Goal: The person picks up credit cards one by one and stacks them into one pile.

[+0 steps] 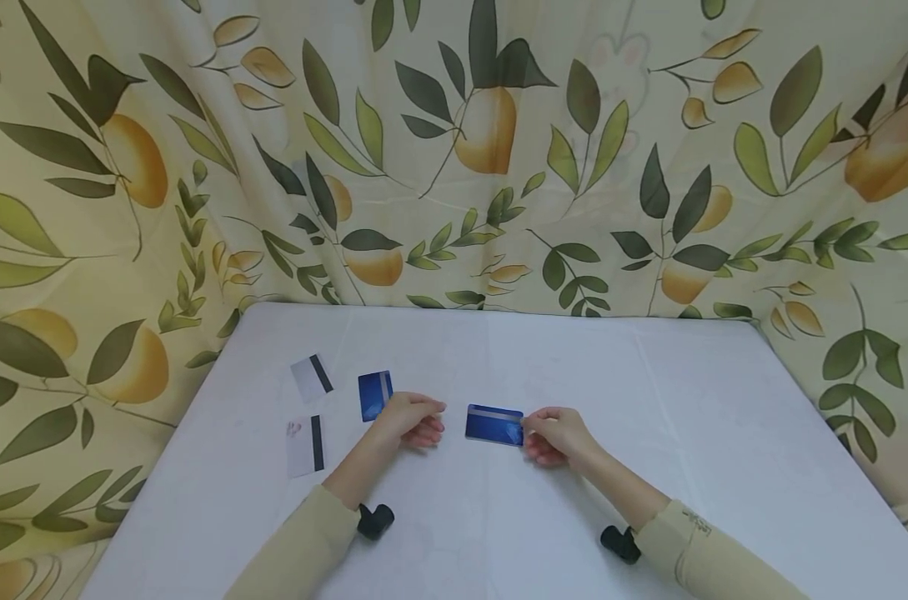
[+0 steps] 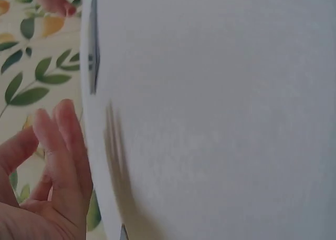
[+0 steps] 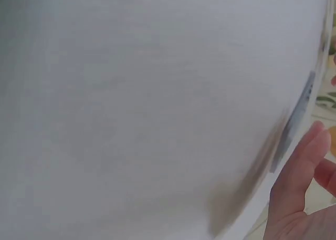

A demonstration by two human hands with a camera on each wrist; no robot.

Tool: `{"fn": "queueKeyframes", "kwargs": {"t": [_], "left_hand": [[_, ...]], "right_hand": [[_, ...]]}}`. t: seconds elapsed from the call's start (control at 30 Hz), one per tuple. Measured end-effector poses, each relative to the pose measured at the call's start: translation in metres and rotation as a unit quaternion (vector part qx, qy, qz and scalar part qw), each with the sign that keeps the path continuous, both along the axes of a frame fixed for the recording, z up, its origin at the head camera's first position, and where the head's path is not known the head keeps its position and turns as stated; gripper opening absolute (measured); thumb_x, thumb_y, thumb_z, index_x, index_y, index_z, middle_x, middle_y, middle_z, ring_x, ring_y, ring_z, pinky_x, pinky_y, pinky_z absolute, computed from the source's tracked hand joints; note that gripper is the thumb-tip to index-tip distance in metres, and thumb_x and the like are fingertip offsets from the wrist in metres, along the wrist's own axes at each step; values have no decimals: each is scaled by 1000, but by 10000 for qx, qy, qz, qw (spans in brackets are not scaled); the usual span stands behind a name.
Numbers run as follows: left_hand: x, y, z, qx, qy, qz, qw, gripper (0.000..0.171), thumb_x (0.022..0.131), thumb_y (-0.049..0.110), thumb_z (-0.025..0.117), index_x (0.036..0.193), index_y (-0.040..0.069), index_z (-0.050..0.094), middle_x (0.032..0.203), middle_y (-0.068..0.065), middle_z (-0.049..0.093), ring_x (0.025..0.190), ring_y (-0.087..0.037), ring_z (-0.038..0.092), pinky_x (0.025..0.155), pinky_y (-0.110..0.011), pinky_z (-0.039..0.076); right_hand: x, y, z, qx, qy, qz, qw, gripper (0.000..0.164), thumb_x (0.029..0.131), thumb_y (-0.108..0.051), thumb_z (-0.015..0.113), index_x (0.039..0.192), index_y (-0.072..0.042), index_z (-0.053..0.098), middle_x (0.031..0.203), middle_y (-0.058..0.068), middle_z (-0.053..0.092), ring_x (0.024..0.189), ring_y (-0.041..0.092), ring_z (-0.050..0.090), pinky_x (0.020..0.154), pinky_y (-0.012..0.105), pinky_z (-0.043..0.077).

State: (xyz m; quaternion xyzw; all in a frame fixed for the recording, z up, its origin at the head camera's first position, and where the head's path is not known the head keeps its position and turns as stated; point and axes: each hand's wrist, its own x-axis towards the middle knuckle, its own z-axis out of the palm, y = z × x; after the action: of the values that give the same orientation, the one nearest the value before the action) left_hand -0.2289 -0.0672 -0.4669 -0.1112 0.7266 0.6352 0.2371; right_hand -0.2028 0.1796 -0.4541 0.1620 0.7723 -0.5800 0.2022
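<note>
A dark blue card (image 1: 494, 425) with a pale stripe lies near the middle of the white table. My right hand (image 1: 562, 435) is at its right edge, fingertips overlapping the card's corner in the head view. From the right wrist, the thumb (image 3: 302, 169) appears straight and raised beside the card (image 3: 295, 122), with nothing visibly pinched. Left of centre, my left hand (image 1: 411, 421) hovers with relaxed fingers, holding nothing. It partly hides a second blue card (image 1: 374, 395). In the left wrist view its fingers (image 2: 63, 156) are spread above the tabletop.
Two pale cards with black stripes, an upper one (image 1: 308, 378) and a lower one (image 1: 302, 447), lie at the table's left. A leaf-and-fruit patterned curtain (image 1: 454, 208) hangs behind the white table (image 1: 649, 375). Black wrist cameras sit beside the left sleeve (image 1: 303, 533) and right sleeve (image 1: 694, 542).
</note>
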Motion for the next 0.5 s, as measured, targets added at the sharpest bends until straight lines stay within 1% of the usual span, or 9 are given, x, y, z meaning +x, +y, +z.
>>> {"fn": "queueKeyframes", "kwargs": {"t": [0.1,0.13,0.27,0.33,0.37,0.5], "left_hand": [[0,-11,2,97,-101,196,9997,30,85,20,64,107,0,61,71,-10,67,56,-18,65,53,-29,56],[2,-15,7,168,-89,234,9995,30,86,18,63,108,-1,61,72,-11,67,56,-18,65,55,-31,57],[6,-31,11,450,42,494,9978,30,86,16,62,109,-3,60,73,-10,67,58,-18,65,60,-34,57],[8,-40,13,600,145,617,9962,31,86,16,61,110,-4,59,73,-10,67,59,-18,66,62,-34,58],[8,-45,10,652,175,722,9951,32,85,16,62,110,-3,59,73,-9,67,60,-18,66,62,-34,58],[11,-62,11,761,233,1011,9917,36,86,15,60,115,-6,55,77,-9,67,66,-20,67,68,-35,57]], "right_hand": [[-1,-2,3,-227,-32,77,9997,25,87,-15,58,105,2,55,62,6,64,49,11,61,45,21,52],[-1,-3,4,-298,-25,128,9995,27,88,-15,57,107,3,54,64,6,65,51,12,62,47,21,53],[-1,-8,7,-627,38,373,9973,33,89,-16,56,114,5,52,71,6,66,58,12,64,53,21,54],[-1,-12,8,-815,101,503,9954,35,90,-17,55,116,7,51,75,6,66,61,12,65,56,20,54],[-1,-14,9,-914,128,573,9941,37,90,-17,56,117,7,50,76,6,66,63,11,65,57,20,55],[-4,-24,11,-1283,242,838,9879,40,92,-17,54,120,9,47,86,9,67,71,12,65,66,21,55]]}}
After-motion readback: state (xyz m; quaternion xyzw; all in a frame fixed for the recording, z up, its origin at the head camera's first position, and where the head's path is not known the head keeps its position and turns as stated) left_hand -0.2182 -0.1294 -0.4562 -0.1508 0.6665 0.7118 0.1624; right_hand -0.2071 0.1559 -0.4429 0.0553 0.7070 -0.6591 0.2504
